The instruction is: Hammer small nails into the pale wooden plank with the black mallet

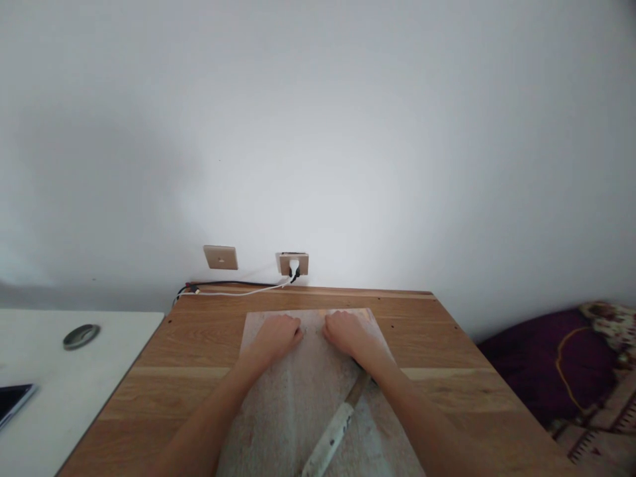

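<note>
On the far part of a worn, greyish board (298,411), my left hand (279,334) rests with its fingers curled closed. Opposite it, my right hand (344,331) is closed too, a short gap away. Anything inside the fingers is hidden or too small to name. A tiny light speck shows by the left fingertips. Slanting across the board is a tool with a whitish, stained handle (330,437). Its dark far end goes under my right forearm, so its kind is mostly hidden.
The board lies on a wooden table (173,391) against a white wall. A plug sits in the wall socket (294,265), its cables (238,292) along the table's back edge. A white surface (40,424) with a round grey object (81,336) stands left; purple fabric (541,364) lies right.
</note>
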A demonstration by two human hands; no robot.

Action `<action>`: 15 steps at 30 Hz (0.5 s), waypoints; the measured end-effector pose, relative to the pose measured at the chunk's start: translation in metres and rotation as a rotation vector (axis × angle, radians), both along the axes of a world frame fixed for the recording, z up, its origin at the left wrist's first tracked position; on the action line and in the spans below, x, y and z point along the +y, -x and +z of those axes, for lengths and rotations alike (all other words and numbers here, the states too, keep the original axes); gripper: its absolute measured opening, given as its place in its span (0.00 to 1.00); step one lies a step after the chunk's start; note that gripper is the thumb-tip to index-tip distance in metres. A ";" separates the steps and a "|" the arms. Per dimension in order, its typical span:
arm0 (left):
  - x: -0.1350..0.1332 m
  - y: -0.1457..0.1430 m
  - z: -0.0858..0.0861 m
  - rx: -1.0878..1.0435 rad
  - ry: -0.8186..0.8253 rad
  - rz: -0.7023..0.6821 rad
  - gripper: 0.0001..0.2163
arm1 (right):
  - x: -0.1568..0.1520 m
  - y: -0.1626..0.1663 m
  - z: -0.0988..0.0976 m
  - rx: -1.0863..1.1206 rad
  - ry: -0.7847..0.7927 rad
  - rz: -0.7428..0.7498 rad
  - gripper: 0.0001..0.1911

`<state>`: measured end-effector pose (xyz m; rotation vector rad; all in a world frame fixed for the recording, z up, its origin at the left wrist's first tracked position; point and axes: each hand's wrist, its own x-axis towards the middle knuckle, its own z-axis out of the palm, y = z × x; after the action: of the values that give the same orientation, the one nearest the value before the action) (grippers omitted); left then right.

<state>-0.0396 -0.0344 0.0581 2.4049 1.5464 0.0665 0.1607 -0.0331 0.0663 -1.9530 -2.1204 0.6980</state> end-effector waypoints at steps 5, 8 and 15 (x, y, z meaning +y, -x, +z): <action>0.009 -0.004 -0.005 -0.035 0.008 0.071 0.15 | 0.002 -0.028 0.007 0.258 -0.153 -0.125 0.17; 0.007 -0.006 -0.008 -0.064 0.016 0.117 0.16 | -0.006 -0.045 0.012 0.437 -0.205 -0.187 0.28; -0.001 -0.006 -0.010 -0.181 0.042 0.180 0.11 | -0.012 -0.015 0.001 0.348 -0.159 -0.096 0.26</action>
<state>-0.0340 -0.0358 0.0481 2.1561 1.6563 0.2780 0.1760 -0.0451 0.0674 -1.6948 -1.8046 0.7612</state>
